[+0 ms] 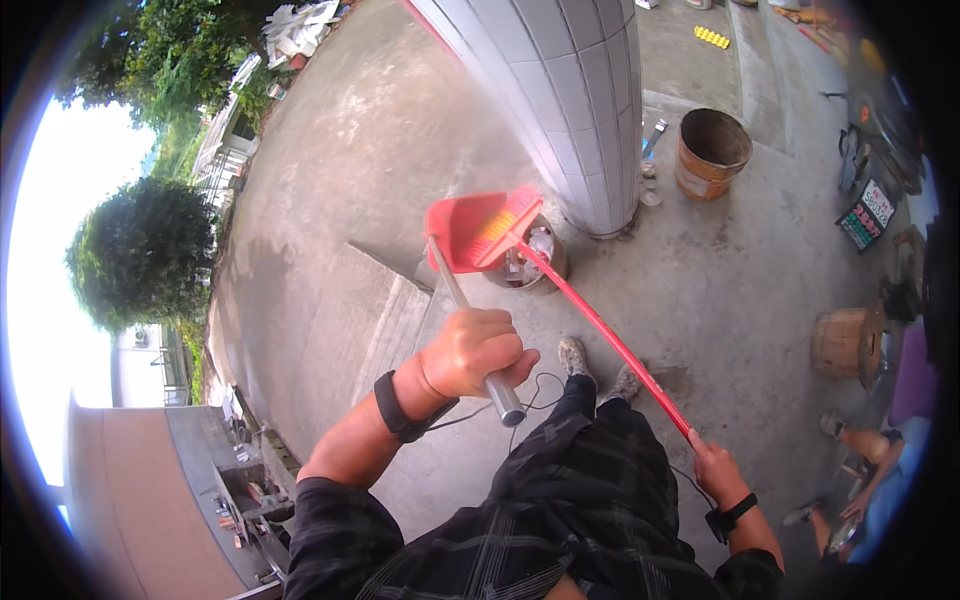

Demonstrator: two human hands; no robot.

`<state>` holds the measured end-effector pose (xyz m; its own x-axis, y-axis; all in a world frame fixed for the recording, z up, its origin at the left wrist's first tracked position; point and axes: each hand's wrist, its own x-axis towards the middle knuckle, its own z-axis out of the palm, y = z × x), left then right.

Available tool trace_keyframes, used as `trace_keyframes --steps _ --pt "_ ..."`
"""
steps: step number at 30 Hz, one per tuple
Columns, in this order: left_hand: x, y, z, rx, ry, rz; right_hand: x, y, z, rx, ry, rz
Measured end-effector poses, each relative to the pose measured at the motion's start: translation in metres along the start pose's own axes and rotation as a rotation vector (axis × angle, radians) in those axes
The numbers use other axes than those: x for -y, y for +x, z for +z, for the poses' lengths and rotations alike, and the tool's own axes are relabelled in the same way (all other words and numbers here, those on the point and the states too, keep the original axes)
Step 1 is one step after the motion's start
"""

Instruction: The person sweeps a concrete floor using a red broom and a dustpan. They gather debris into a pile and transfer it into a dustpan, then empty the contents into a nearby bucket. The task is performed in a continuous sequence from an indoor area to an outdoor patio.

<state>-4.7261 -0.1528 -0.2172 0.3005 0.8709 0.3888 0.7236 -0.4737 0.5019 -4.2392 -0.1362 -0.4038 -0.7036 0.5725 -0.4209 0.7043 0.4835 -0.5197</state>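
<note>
My left hand (474,352) is wrapped round the grey metal handle of a red dustpan (448,222), its fist near the handle's top end. Farther down, my right hand (716,468) grips the long red handle of a broom (610,335). The broom's pink and yellow bristles (505,228) lie against or just over the dustpan's mouth; whether they touch I cannot tell. Both heads are above a round bin (553,272) holding whitish rubbish, and they hide part of it. The bin stands on the concrete beside a tiled column.
A grey tiled column (570,110) rises just beyond the bin. To its right stands a rusty bucket (712,155). A wooden spool-like stool (846,342) and a seated person (875,470) are at the right. A thin black cable (535,400) lies near my feet.
</note>
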Motion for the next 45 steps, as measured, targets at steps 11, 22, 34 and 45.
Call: trace_keyframes --steps 11,22,34,45 --pt "0.008 -0.010 0.001 0.020 0.068 -0.040 0.013 -0.034 -0.025 -0.009 0.222 -0.100" --pt "0.015 -0.017 0.002 -0.015 0.021 -0.002 0.006 0.008 -0.013 -0.062 0.213 -0.178" --pt "0.022 -0.027 0.002 -0.021 0.049 -0.080 0.006 0.010 -0.051 0.027 0.112 -0.213" --pt "0.015 -0.033 -0.003 -0.121 0.115 -0.144 -0.029 0.023 -0.075 0.022 -0.021 -0.239"
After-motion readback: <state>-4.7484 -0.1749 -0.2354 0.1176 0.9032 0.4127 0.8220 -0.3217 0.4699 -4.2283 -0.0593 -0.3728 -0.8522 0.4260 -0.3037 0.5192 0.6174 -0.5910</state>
